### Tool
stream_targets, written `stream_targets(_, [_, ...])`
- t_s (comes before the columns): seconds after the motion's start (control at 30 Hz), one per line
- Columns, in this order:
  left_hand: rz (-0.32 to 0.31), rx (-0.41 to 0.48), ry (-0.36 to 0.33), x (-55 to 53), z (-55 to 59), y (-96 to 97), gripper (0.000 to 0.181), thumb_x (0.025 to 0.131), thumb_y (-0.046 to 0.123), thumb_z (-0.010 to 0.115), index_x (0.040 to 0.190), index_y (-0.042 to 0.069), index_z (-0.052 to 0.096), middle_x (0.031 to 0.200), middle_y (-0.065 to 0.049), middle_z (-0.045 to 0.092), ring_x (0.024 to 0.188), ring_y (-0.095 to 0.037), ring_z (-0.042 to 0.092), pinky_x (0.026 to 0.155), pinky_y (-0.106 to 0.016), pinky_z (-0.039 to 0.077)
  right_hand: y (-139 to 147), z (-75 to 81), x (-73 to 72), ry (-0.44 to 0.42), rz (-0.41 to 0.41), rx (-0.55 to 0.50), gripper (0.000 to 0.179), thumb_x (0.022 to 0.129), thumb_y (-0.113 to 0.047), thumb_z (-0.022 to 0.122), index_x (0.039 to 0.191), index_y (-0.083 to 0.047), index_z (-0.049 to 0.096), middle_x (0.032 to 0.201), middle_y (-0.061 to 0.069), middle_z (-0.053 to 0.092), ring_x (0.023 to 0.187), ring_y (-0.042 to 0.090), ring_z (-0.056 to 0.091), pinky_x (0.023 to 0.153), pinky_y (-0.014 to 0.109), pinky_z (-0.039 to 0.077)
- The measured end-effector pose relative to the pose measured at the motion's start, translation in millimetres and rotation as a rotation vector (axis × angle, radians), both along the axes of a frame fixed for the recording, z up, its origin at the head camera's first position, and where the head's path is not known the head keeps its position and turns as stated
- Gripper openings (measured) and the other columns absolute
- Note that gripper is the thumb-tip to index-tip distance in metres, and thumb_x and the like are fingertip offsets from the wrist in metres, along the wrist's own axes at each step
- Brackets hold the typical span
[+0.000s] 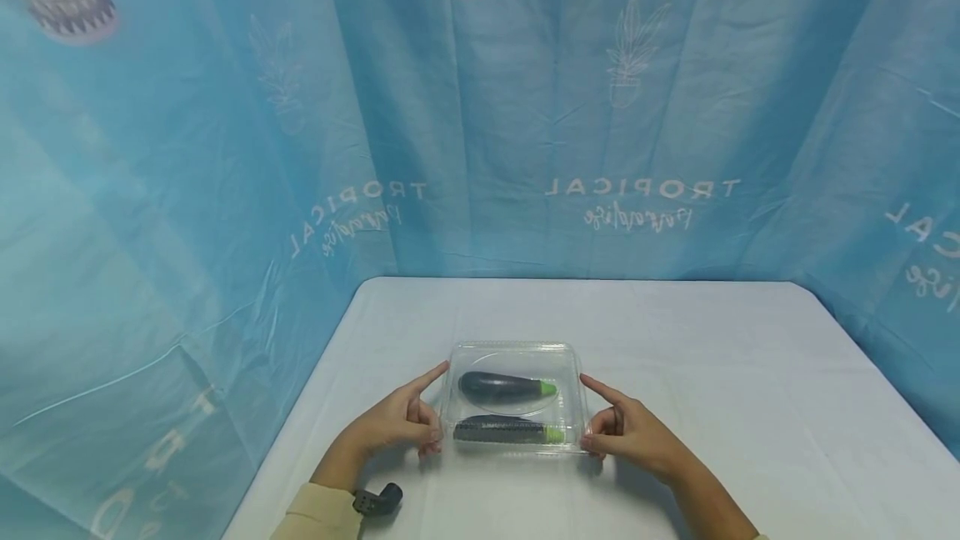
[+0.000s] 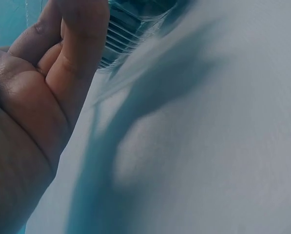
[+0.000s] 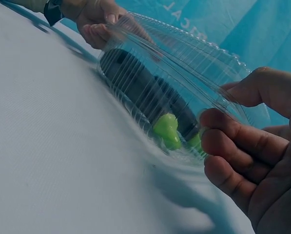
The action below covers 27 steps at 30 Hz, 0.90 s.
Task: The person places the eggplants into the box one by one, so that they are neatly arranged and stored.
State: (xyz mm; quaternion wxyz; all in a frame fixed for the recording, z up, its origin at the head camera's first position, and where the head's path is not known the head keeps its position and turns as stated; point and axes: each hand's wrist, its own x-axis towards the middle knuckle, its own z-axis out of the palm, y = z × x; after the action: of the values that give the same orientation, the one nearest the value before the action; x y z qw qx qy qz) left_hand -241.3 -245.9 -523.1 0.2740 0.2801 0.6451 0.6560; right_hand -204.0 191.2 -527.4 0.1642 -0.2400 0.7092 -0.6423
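A clear plastic clamshell container (image 1: 510, 348) sits on the white table with its lid over two dark eggplants. The rear eggplant (image 1: 498, 387) and the front eggplant (image 1: 498, 430) lie side by side, green stem ends to the right. My left hand (image 1: 401, 415) grips the container's left side, index finger stretched toward the back corner, thumb and other fingers at the front. On the right side, my right hand (image 1: 633, 436) mirrors it. Its thumb and curled fingers pinch the rim in the right wrist view, near the green stem end (image 3: 167, 130). Ribbed walls show in both wrist views.
White cloth covers the table (image 1: 675, 340). A blue printed curtain (image 1: 555, 123) hangs behind it and along both sides. A dark strap with a small device (image 1: 378, 500) is on the left wrist, beside a beige sleeve (image 1: 318, 513).
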Motion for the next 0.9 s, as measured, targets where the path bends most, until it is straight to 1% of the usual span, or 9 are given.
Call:
stream_targets(0.17, [-0.012, 0.044, -0.041, -0.2, -0.1, 0.5, 0.11, 0.088, -0.017, 0.067, 0.171, 0.016, 0.001, 0.082, -0.011, 0.073, 0.073, -0.023, 0.073, 0.064, -0.037, 0.065, -0.3, 0.2, -0.5, -0.016, 0.003, -0.006, 0.097, 0.094, -0.002, 0.078, 0.167, -0.001, 0.015, 0.086, 0.02, 0.072, 0.07, 0.021, 0.068, 0.069, 0.036, 0.064])
stream_targets(0.27, [-0.019, 0.057, -0.048, -0.2, -0.1, 0.8, 0.11, 0.088, -0.018, 0.066, 0.17, 0.015, 0.0, 0.082, -0.011, 0.073, 0.072, -0.022, 0.072, 0.064, -0.036, 0.065, -0.2, 1.2, -0.4, -0.032, 0.004, -0.011, 0.097, 0.094, -0.001, 0.078, 0.167, -0.001, 0.014, 0.086, 0.02, 0.071, 0.07, 0.022, 0.068, 0.069, 0.038, 0.064])
stream_targets(0.43, [-0.011, 0.04, -0.034, -0.6, 0.2, 0.9, 0.109, 0.09, -0.016, 0.067, 0.171, 0.016, 0.002, 0.082, -0.012, 0.073, 0.072, -0.022, 0.072, 0.064, -0.037, 0.065, -0.5, 2.9, 0.4, -0.054, 0.006, -0.026, 0.097, 0.095, -0.001, 0.077, 0.168, -0.002, 0.013, 0.087, 0.022, 0.071, 0.07, 0.023, 0.068, 0.069, 0.039, 0.064])
stream_targets(0.63, [0.006, 0.006, -0.04, 0.5, -1.4, 0.6, 0.109, 0.09, -0.015, 0.069, 0.171, 0.016, 0.001, 0.081, -0.013, 0.072, 0.071, -0.022, 0.071, 0.064, -0.037, 0.065, -1.6, 5.2, 2.3, -0.077, 0.01, -0.023, 0.097, 0.095, 0.001, 0.076, 0.168, -0.003, 0.012, 0.087, 0.024, 0.071, 0.07, 0.023, 0.068, 0.07, 0.039, 0.064])
stream_targets(0.77, [0.018, -0.007, -0.035, 0.7, -1.5, 0.9, 0.11, 0.09, -0.014, 0.07, 0.171, 0.018, 0.002, 0.081, -0.013, 0.072, 0.071, -0.022, 0.071, 0.064, -0.037, 0.065, -1.7, 6.3, 1.9, -0.09, 0.004, -0.02, 0.099, 0.094, 0.001, 0.077, 0.168, -0.003, 0.012, 0.087, 0.022, 0.072, 0.07, 0.023, 0.068, 0.071, 0.039, 0.064])
stream_targets(0.9, [0.015, 0.0, -0.036, 0.9, -1.2, 1.0, 0.11, 0.09, -0.015, 0.069, 0.171, 0.018, 0.001, 0.081, -0.013, 0.072, 0.071, -0.022, 0.071, 0.064, -0.037, 0.065, -1.8, 8.3, 2.2, -0.11, 0.008, -0.017, 0.101, 0.094, 0.0, 0.078, 0.168, -0.003, 0.01, 0.086, 0.02, 0.073, 0.07, 0.023, 0.068, 0.071, 0.039, 0.064])
